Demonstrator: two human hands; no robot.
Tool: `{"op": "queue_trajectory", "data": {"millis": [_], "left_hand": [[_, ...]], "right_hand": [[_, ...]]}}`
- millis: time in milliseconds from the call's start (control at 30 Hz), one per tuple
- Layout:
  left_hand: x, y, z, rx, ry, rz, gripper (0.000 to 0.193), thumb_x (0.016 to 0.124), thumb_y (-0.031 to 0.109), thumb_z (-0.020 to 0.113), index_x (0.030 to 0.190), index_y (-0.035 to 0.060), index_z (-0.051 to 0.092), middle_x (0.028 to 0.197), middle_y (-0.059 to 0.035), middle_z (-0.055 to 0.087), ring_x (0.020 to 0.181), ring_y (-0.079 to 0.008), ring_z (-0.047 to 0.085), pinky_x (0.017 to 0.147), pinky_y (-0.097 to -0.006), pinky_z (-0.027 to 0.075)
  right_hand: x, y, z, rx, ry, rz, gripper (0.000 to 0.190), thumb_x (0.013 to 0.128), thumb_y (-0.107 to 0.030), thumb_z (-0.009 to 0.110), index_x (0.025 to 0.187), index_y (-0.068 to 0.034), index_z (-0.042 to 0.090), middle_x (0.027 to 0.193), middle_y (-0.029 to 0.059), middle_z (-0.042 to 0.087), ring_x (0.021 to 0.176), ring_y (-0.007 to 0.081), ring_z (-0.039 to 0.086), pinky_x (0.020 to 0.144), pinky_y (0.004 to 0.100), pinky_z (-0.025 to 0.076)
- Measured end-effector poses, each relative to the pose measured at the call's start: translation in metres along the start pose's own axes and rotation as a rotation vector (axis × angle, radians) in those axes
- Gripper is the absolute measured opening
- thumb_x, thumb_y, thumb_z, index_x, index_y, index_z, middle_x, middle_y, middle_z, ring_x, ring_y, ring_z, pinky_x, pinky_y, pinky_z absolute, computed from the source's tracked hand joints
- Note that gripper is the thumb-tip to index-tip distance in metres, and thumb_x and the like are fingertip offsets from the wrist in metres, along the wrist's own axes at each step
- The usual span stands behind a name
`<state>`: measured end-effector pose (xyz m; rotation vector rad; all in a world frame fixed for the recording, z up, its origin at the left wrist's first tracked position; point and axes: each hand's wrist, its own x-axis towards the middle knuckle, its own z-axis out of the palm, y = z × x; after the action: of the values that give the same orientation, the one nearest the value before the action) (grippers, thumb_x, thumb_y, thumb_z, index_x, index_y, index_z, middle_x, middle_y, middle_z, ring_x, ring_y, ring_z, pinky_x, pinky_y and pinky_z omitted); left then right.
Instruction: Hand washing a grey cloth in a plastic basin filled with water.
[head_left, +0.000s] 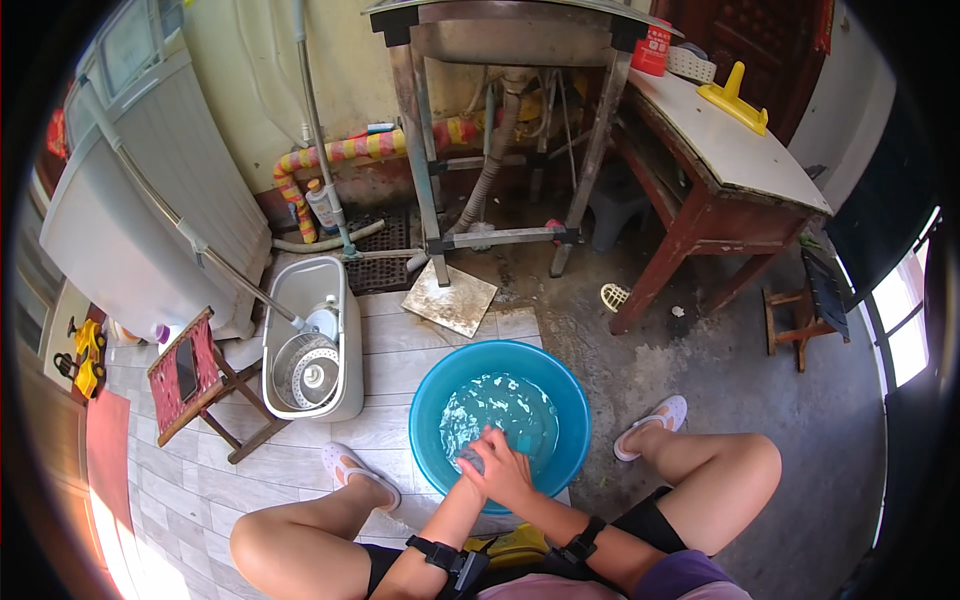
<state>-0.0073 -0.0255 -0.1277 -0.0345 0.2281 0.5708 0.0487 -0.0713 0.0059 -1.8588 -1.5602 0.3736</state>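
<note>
A round blue plastic basin (574, 420) with rippling water stands on the floor between the person's legs. Over its near part, my right hand (501, 466) lies across my left hand (474, 487), the two touching. A small dark grey item (472, 457), perhaps a wet cloth, is squeezed between them; its kind is not clear. My left hand is largely covered by the right, so its fingers are hard to see. Something small and square, of a lighter turquoise, shows in the water to the right of the hands.
Left of the basin stand a grey mop bucket (352, 360) with a mop and a folding stool (225, 386) bearing a phone. A metal sink stand (592, 157) rises ahead, with a loose tile (450, 298) by its leg. To the right are a worn wooden table (739, 161) and a small stool (802, 322).
</note>
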Motion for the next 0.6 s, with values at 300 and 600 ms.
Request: {"op": "queue_trajectory", "data": {"millis": [300,600], "left_hand": [[-0.001,-0.014,0.088,0.522,0.573,-0.114,0.046,0.088,0.045,0.031,0.112,0.0091,0.046,0.103,-0.0078,0.056,0.095,-0.0201,0.055,0.084,-0.0361,0.043],[-0.004,0.032,0.034,0.178,0.155,-0.012,0.050,0.087,0.046,0.036,0.107,0.0016,0.047,0.097,-0.0115,0.056,0.088,-0.0222,0.057,0.074,-0.0350,0.047]], "right_hand": [[0.015,0.060,-0.017,0.095,0.274,0.372,0.021,0.076,-0.024,0.058,0.091,-0.009,0.053,0.094,0.0096,0.048,0.078,0.0303,0.055,0.064,0.0411,0.044],[-0.001,-0.017,-0.020,0.285,0.033,-0.229,0.017,0.072,-0.022,0.061,0.082,-0.010,0.053,0.087,0.0051,0.050,0.067,0.0257,0.058,0.051,0.0345,0.047]]}}
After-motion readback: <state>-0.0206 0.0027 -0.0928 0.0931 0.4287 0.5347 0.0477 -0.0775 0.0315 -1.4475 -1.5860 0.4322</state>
